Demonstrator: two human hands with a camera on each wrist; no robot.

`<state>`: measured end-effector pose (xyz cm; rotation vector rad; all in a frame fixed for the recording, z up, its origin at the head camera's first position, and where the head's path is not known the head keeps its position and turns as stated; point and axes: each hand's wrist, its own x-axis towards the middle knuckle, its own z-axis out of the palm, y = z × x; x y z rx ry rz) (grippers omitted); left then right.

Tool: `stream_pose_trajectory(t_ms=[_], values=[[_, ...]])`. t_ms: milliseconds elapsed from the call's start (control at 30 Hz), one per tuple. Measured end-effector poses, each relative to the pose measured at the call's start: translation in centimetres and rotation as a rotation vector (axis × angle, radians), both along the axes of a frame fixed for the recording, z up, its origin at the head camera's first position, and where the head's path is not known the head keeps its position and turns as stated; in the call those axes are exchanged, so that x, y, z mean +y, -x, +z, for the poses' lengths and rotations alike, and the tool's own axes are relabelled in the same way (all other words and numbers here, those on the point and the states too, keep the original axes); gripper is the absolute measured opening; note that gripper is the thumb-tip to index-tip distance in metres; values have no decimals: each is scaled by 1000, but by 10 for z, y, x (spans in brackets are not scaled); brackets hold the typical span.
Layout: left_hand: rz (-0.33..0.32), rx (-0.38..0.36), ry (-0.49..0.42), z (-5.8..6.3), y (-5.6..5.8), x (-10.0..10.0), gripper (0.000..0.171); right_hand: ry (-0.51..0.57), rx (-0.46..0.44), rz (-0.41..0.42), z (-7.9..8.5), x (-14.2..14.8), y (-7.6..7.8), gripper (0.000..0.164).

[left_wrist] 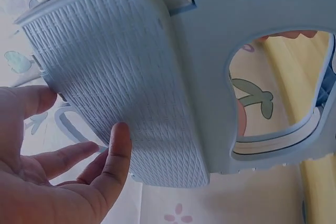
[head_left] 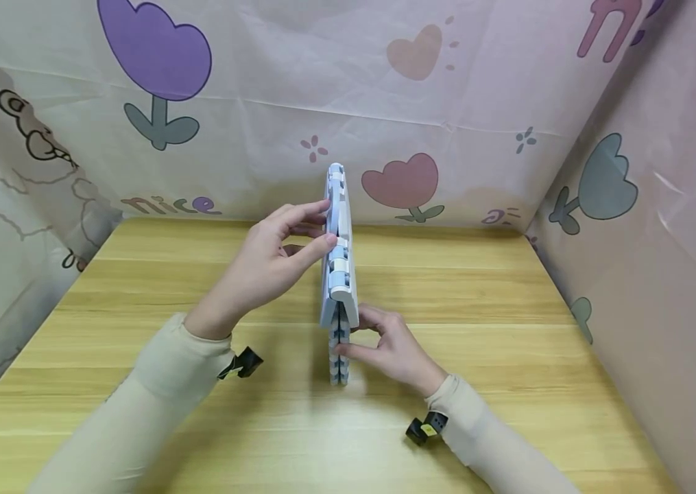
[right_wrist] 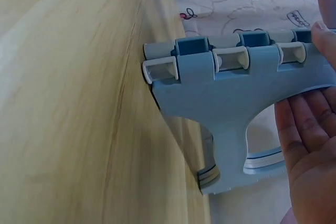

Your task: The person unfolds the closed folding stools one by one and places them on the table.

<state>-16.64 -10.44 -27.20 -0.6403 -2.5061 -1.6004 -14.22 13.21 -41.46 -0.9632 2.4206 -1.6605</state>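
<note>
A folded plastic stool [head_left: 341, 274] in pale blue and white stands on edge at the middle of the table. Its seat panel [left_wrist: 105, 66] has a woven texture, and the hinged legs [right_wrist: 226, 93] have rounded cut-outs. My left hand [head_left: 267, 254] touches the stool's left side, thumb at the hinged top edge and fingers [left_wrist: 119, 140] against the woven face. Lower on the right, my right hand [head_left: 393, 346] holds the legs. Its thumb lies at the hinge row and the other fingers [right_wrist: 304, 119] reach to the cut-out.
The stool stands on a wooden table [head_left: 477, 329]. Behind it rises a printed cloth backdrop [head_left: 298, 75], with more cloth at both sides. Each sleeved wrist wears a small black camera [head_left: 249, 361].
</note>
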Motion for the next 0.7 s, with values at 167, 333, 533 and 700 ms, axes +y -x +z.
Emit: stream_pose_trajectory(t_ms=[167,333,533,700], values=[[-16,11,0,-2,-1,4,54,17,-13,18,-4,2,2,51],[-34,15,-22,-4,-4,3,49,22,-17,21,-6,3,4,51],[-51,-12,-43,-15,-10,-6,42,6,25,17,-5,1,5,48],[-61,-55,-29,-27,-13,-11,38,-10,40,5,-5,1,4,47]])
